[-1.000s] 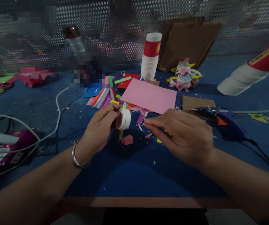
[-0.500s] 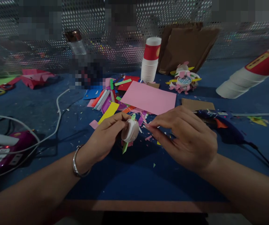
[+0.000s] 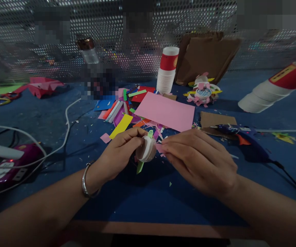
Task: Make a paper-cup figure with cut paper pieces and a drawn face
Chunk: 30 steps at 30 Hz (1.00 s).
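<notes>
My left hand is closed around a small white paper cup held on its side just above the blue table. A green paper strip is stuck across the cup and hangs below it. My right hand comes in from the right, its fingertips pinched on a small pink paper piece that touches the cup's side. A silver bangle circles my left wrist.
A pink sheet and several coloured paper strips lie just beyond the hands. A blue glue gun rests on cardboard at right. Cup stacks stand at the back and lie at far right. A decorated cup, cables and a purple device are at left.
Both hands sank slightly toward me. The right hand's fingertips closed the gap and now press a pink piece against the cup, which the left hand has turned a little.
</notes>
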Tool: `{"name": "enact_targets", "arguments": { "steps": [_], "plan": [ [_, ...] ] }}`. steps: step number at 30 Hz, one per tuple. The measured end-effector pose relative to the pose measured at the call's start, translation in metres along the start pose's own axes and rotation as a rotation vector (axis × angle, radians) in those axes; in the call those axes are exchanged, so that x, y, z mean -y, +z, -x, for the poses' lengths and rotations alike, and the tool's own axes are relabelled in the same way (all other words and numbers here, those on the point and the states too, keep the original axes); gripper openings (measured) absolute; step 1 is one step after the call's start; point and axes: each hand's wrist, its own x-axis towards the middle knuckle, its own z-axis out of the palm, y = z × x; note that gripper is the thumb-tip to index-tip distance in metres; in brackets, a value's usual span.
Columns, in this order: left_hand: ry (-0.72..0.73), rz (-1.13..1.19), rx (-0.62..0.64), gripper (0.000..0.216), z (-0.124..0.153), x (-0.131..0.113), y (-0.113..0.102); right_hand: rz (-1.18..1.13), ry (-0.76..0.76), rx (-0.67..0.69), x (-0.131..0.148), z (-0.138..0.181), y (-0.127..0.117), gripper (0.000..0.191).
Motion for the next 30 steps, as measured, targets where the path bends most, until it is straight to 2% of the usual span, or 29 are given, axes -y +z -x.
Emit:
{"name": "enact_targets", "arguments": {
  "steps": [16, 30],
  "plan": [
    [0.046, -0.071, 0.038, 0.011, 0.002, -0.0002, -0.0005, 0.014, -0.088, 0.031, -0.0031, 0.0033, -0.0018, 0.015],
    [0.101, -0.163, 0.057, 0.011, 0.0017, -0.0018, -0.0025, 0.002, -0.069, 0.096, -0.001, 0.002, -0.0038, 0.013]
  ]
}}
